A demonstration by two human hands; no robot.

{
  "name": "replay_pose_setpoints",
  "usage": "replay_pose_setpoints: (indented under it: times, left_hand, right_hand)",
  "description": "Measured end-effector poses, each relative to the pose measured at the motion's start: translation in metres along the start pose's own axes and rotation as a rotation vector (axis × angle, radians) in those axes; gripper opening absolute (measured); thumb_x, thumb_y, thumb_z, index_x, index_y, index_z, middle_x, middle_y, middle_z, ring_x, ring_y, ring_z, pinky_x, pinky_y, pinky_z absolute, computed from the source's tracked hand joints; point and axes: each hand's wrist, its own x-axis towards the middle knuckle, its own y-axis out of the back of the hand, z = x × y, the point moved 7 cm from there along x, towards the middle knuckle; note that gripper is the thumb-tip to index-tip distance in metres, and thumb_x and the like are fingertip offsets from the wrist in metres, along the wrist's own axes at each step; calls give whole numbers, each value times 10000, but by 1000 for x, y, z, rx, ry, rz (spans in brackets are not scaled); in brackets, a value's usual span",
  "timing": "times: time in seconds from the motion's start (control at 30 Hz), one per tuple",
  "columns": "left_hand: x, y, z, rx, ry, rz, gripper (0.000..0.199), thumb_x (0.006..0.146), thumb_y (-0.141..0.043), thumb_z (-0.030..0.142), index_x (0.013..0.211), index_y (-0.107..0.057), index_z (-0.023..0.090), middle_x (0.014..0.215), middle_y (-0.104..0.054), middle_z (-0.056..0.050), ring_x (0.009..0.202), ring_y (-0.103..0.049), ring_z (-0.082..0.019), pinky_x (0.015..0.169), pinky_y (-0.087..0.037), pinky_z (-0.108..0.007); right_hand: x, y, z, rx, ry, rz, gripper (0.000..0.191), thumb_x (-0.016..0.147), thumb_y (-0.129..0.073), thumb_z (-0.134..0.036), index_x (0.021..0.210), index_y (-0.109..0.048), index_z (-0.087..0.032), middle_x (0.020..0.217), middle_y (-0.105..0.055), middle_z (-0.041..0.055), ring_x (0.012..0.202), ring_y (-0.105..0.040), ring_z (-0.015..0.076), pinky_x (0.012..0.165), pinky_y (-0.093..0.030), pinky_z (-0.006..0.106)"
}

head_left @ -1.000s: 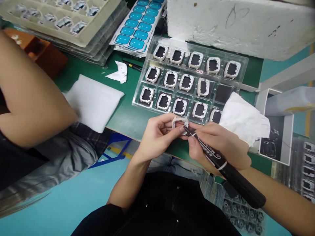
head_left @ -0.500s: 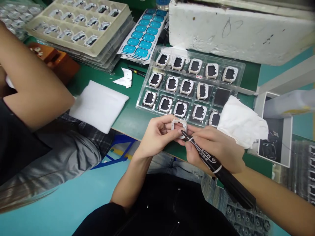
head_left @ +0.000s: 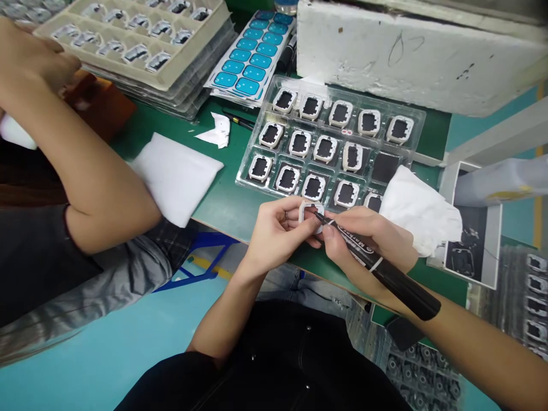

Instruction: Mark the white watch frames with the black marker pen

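Note:
My left hand point(head_left: 277, 231) pinches a small white square frame point(head_left: 309, 212) just above the near edge of the green table point(head_left: 222, 200). My right hand point(head_left: 368, 237) grips a black marker pen point(head_left: 377, 267), whose tip touches the inside of that frame. Right behind my hands lies a clear plastic tray point(head_left: 417, 121) with several like white frames in its pockets; one pocket at its right is bare. A crumpled white cloth point(head_left: 417, 208) rests on the tray's near right corner.
A co-worker's arm point(head_left: 81, 154) reaches across at the left. A white foam pad point(head_left: 173, 174), stacked beige trays point(head_left: 141, 43), a sheet of blue stickers point(head_left: 248, 57), a big white foam block point(head_left: 411, 51) and a white box point(head_left: 475, 245) surround the tray.
My right hand has tilted the marker flatter and shifted its tip higher on the frame. The co-worker's arm has swung toward the trays at the far left.

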Motion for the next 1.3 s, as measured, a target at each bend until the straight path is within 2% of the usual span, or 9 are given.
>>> replay_pose_setpoints:
  times: [0.2, 0.33, 0.47, 0.73, 0.93, 1.07, 1.17, 1.3]
  left_hand:
    - [0, -1, 2, 24, -94, 3, 214, 837, -911, 328, 888, -779, 168, 797, -775, -14, 713, -749, -142, 668, -670, -237]
    - [0, -2, 2, 50, -115, -3, 233, 858, -891, 374, 916, -798, 169, 864, -801, -38, 734, -757, -155, 708, -681, -270]
    - [0, 0, 2, 67, -79, 19, 262, 856, -883, 407, 932, -807, 168, 892, -812, -52, 738, -761, -168, 700, -684, -286]
    - [0, 1, -1, 26, 45, 11, 277, 788, -916, 370, 904, -788, 153, 774, -792, -37, 597, -729, -157, 567, -651, -260]
    - [-1, 2, -3, -1, 75, 8, 295, 787, -913, 369, 915, -783, 137, 804, -802, -50, 613, -751, -177, 590, -670, -282]
    - [-1, 1, -2, -7, 63, -4, 302, 800, -919, 377, 929, -791, 137, 815, -804, -56, 648, -758, -177, 617, -671, -277]
    - [-1, 0, -2, -10, 12, -16, 272, 814, -924, 355, 947, -798, 154, 828, -808, -48, 708, -769, -174, 658, -669, -260]
    - [-2, 4, -3, 15, -81, 38, 265, 862, -897, 354, 1041, -803, 181, 875, -826, -52, 741, -783, -173, 679, -652, -252]
  right_hand:
    - [1, 0, 2, 8, 4, -21, 331, 896, -813, -117, 1151, -716, -306, 1080, -809, 32, 911, -789, 209, 757, -696, 355]
    - [0, 0, 1, -15, 5, -42, 356, 896, -820, -131, 1182, -714, -315, 1115, -809, 29, 934, -798, 209, 784, -706, 345]
    - [0, -1, -3, -34, -17, -68, 350, 912, -800, -126, 1191, -714, -318, 1144, -809, 38, 939, -800, 217, 796, -712, 359]
    - [1, -1, -4, -27, -60, -106, 295, 941, -791, -163, 1181, -703, -310, 1128, -803, 52, 952, -795, 216, 801, -711, 352]
    - [-1, 2, -4, -24, -6, -60, 279, 941, -798, -173, 1173, -705, -298, 1129, -804, 52, 931, -798, 211, 784, -708, 337]
    - [2, -2, -3, -19, -23, -103, 274, 943, -797, -183, 1173, -701, -296, 1138, -804, 57, 935, -797, 214, 770, -709, 348]
    - [5, 1, -4, -28, 39, -41, 218, 955, -780, -208, 1119, -681, -313, 1008, -801, 29, 815, -780, 202, 677, -683, 353]
    - [9, 14, -1, -109, 197, 158, 241, 929, -787, -203, 1097, -646, -302, 796, -705, -22, 596, -652, 153, 524, -560, 323]
